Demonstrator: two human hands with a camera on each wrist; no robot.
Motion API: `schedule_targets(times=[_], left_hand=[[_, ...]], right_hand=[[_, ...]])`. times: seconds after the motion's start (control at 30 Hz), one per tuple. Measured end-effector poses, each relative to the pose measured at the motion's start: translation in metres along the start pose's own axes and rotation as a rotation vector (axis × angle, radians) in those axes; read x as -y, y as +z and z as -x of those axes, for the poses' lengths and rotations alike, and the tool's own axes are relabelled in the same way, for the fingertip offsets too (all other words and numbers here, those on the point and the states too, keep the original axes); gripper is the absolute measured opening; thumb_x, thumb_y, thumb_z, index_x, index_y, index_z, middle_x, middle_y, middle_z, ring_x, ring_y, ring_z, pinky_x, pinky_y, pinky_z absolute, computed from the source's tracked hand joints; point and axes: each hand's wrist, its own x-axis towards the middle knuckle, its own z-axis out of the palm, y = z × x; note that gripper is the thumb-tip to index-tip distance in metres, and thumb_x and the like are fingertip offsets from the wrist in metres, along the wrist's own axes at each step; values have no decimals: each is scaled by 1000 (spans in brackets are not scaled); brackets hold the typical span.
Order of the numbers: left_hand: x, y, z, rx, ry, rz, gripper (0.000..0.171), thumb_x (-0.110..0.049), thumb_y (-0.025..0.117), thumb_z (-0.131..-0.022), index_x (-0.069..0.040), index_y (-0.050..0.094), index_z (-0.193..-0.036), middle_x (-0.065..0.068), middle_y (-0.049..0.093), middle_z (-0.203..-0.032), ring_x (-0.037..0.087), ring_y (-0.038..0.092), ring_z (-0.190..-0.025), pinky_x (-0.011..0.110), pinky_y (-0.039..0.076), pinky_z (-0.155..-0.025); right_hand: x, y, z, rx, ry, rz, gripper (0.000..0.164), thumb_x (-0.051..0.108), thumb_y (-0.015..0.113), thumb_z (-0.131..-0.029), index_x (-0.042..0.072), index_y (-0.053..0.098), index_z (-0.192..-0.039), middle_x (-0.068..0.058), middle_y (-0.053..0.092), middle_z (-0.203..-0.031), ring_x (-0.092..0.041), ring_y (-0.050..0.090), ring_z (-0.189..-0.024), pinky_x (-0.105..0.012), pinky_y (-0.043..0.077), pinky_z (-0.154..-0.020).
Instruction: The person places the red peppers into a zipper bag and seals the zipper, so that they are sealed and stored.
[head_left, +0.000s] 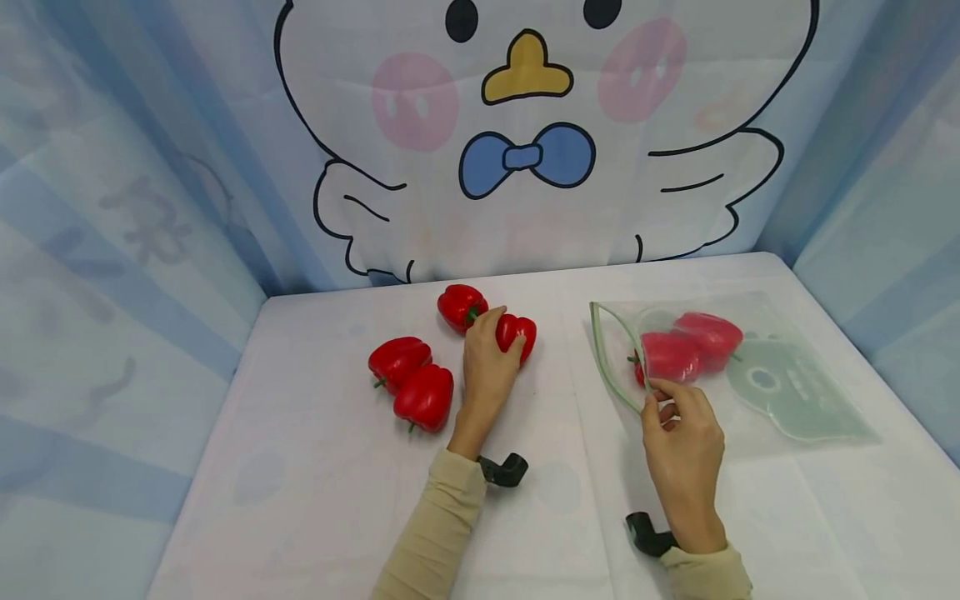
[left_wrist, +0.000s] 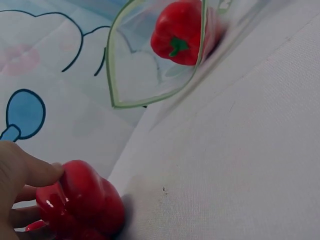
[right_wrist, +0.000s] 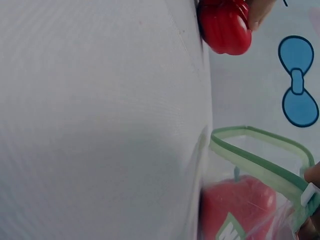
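Observation:
My left hand [head_left: 489, 367] holds a glossy red bell pepper [head_left: 519, 332] between thumb and fingers, low over the table in the head view. Three more loose peppers are near it: one pepper [head_left: 459, 307] just behind the hand, and a touching pair [head_left: 424, 400] to its left. With thumb and fingers my right hand [head_left: 686, 442] pinches the green-edged mouth of a clear zip bag [head_left: 798, 408]. That mouth [left_wrist: 111, 75] gapes toward the left side. Inside lie two red peppers [head_left: 711, 337], one with its green stem [left_wrist: 178, 46] facing the opening.
A white cloth covers the table [head_left: 315, 500]. Behind it hangs a curtain [head_left: 525, 225] with a cartoon bird, and blue-and-white curtains [head_left: 97, 333] close off both sides. Dark wrist-worn pieces [head_left: 506, 471] stick out beside both wrists.

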Motion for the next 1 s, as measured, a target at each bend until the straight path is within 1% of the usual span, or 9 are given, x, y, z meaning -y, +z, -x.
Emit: schedule_targets(times=[0.2, 0.3, 0.5, 0.7, 1.0], left_hand=[[0, -2, 0, 33, -74, -18, 71, -24, 82, -91, -14, 51, -153, 10, 53, -155, 32, 49, -143, 53, 53, -109], [2, -1, 0, 54, -82, -24, 74, -27, 82, -91, -12, 48, -155, 12, 51, -156, 33, 49, -144, 53, 53, -109], [5, 4, 5, 133, -90, -49, 81, -33, 81, -91, -9, 42, -158, 14, 51, -156, 32, 51, -142, 53, 54, -109], [3, 6, 6, 126, -84, -37, 81, -32, 82, -90, -10, 42, -157, 13, 54, -152, 31, 54, -139, 54, 54, -108], [2, 7, 4, 141, -87, 5, 79, -31, 82, -91, -11, 43, -157, 12, 54, -152, 31, 54, -139, 53, 54, -108]], right_hand=[[-1, 0, -1, -3, -5, -2, 20, -5, 70, -91, -2, 76, -110, -17, 71, -94, -22, 58, -71, -2, 40, -67], [-1, 0, 0, -1, -6, -6, 20, -5, 70, -91, -2, 76, -110, -17, 70, -94, -23, 58, -70, -2, 40, -67], [-2, 0, 1, 4, -1, -10, 20, -4, 70, -91, -2, 76, -110, -16, 70, -94, -23, 58, -71, -1, 39, -68], [-1, 0, 1, 0, 0, -9, 20, -5, 71, -90, -2, 76, -109, -16, 70, -94, -23, 58, -70, -1, 39, -68], [-1, -1, 0, -5, 0, -6, 20, -5, 71, -90, -2, 76, -109, -15, 70, -93, -20, 57, -70, -1, 38, -68]])
